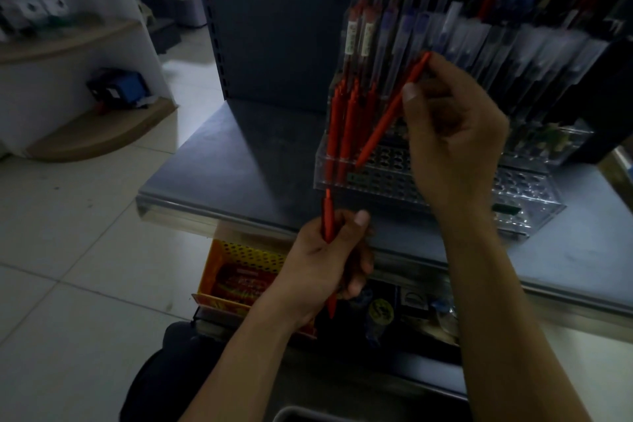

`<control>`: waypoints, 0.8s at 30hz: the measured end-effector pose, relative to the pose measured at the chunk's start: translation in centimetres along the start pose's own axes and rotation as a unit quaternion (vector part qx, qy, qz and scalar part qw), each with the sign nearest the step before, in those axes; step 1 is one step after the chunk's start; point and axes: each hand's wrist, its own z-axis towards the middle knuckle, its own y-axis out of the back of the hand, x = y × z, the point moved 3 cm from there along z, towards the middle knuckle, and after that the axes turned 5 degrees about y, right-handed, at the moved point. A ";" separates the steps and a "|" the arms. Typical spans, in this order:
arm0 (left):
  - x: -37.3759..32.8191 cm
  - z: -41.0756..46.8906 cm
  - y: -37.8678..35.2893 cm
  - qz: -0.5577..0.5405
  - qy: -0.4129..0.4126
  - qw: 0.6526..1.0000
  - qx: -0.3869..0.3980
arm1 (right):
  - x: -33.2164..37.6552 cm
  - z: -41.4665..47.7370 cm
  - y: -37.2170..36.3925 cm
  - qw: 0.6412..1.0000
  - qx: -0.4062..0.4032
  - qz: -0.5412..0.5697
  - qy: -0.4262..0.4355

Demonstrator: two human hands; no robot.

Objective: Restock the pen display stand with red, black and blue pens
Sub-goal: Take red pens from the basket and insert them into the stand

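Note:
A clear acrylic pen display stand (394, 187) with rows of holes sits on a grey metal shelf. Several red pens (342, 127) stand upright in its left end. My right hand (452, 147) pinches one red pen (387, 116) near its top, tilted, its tip down at a hole beside the standing pens. My left hand (329, 257) is below the shelf's front edge and grips another red pen (329, 216) upright. Behind the stand, higher tiers hold packaged red, blue and dark pens (445, 17), blurred.
The grey shelf (233, 161) has a dark back panel to the left of the stand. Under it sits a yellow-orange box (239, 271) and dark items. A white corner unit (68, 79) with wooden shelves stands on the tiled floor at left.

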 end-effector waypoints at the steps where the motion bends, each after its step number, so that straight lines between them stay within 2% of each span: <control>1: 0.0 0.0 0.0 0.000 -0.001 1.000 0.001 | 0.1 0.0 0.0 1.000 -0.012 -0.008 0.016; 4: 0.0 -0.1 0.0 0.001 -0.002 1.000 0.004 | 0.3 0.0 -0.3 0.998 -0.030 -0.021 0.043; 7: -0.1 -0.1 0.0 0.008 0.001 1.000 0.000 | 0.1 -0.2 -0.9 0.998 -0.008 -0.040 0.046; 12: -0.1 -0.1 0.0 0.011 0.011 1.000 -0.005 | -0.5 -0.8 -2.1 0.996 0.081 -0.050 -0.003; 21: 0.0 -0.2 -0.1 0.001 0.006 1.000 -0.003 | -1.8 -0.8 -1.7 0.993 0.074 -0.037 -0.085; 24: 0.1 -0.1 -0.1 0.000 0.006 1.000 -0.005 | -2.0 -0.7 -1.7 0.992 0.083 -0.040 -0.083</control>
